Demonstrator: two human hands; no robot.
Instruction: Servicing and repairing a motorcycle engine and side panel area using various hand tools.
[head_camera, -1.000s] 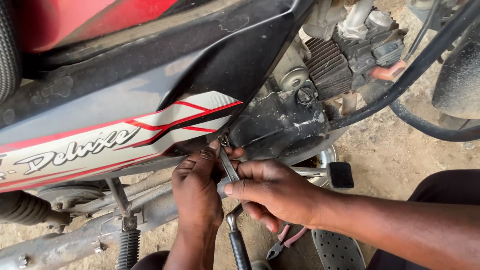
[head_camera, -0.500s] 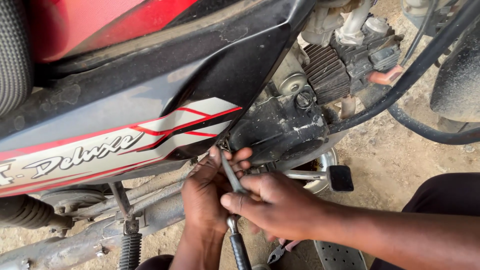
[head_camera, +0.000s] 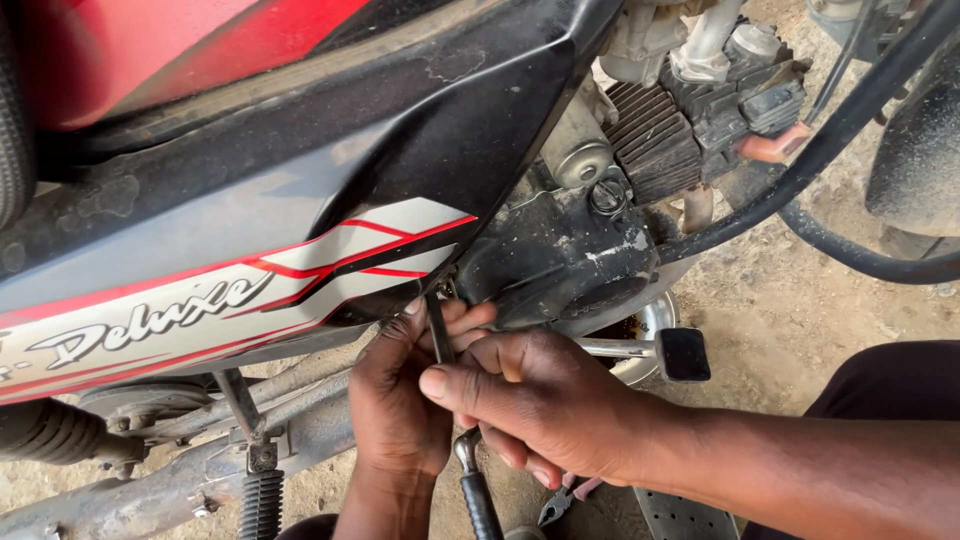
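Observation:
A motorcycle lies tilted in front of me, with a black side panel (head_camera: 300, 230) striped red and white. Under the panel's lower edge both my hands meet at a thin metal tool (head_camera: 438, 328) whose tip points up into the gap beside the dark engine casing (head_camera: 560, 255). My left hand (head_camera: 395, 400) pinches the tool's shaft near the tip. My right hand (head_camera: 540, 405) wraps around the same tool lower down. A black-handled lever (head_camera: 478, 495) hangs just below my hands.
The finned engine cylinder (head_camera: 655, 140) and a black hose (head_camera: 830, 140) sit at upper right. A chrome foot lever with a black rubber pad (head_camera: 683, 353) juts out right of my hands. Pliers (head_camera: 560, 500) lie on the sandy ground. A rear shock spring (head_camera: 262, 500) stands lower left.
The view has drifted slightly, so the motorcycle and my hands sit a little lower and to the right. My right hand has closed further over the tool; both hands stay at the same spot.

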